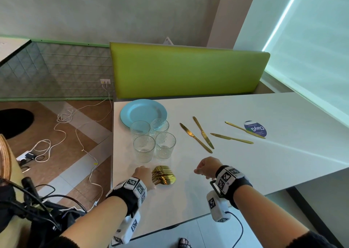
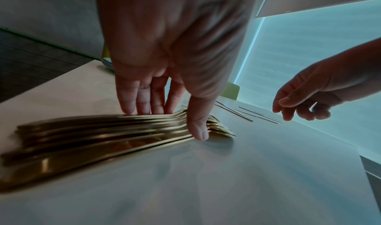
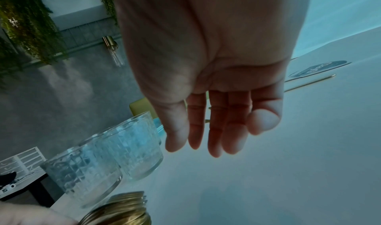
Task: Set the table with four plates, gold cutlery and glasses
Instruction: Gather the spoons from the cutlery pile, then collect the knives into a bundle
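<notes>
Four fingers of left hand (image 2: 175, 52) pinch, seemingly, stacked gold cutlery (image 2: 98, 130).

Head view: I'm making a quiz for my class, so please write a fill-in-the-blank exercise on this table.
1. The glasses on the table number ____.
2. The plate is coloured ____.
3. The ____ hand grips the stacked gold cutlery.
4. Four gold ____ lie loose beside the sticker.

Missing words: four; blue; left; knives
</notes>
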